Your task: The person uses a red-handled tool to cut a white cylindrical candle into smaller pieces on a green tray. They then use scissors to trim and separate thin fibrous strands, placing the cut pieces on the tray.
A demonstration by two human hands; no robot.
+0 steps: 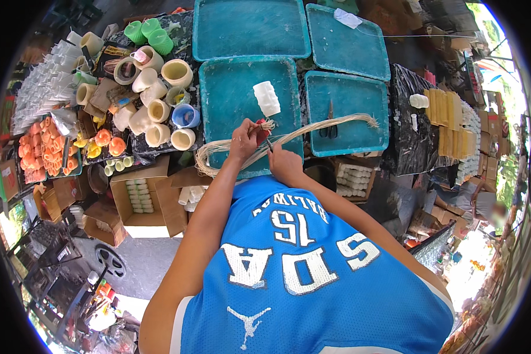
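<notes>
My left hand (243, 140) pinches a small red piece (261, 133) with pale strands bunched at its top. Close beside it, my right hand (285, 163) grips a thin dark tool (269, 143), its tip against the red piece; its kind is too small to tell. A long looped bundle of cream cord (323, 124), like candle wick, passes by both hands and reaches right across two trays. Just beyond my hands, a white textured candle (266, 98) lies in a teal tray (218, 76). Dark-handled scissors (329, 131) lie in the teal tray (371, 88) on the right, partly under the cord.
Cream cup-shaped pieces (177, 72), a blue one (186, 115), green candles (160, 42) and orange candles (41, 144) crowd the left. Yellow blocks (445, 109) stand at the right. Two more teal trays (251, 29) lie behind. Cardboard boxes (138, 194) sit below the table's edge.
</notes>
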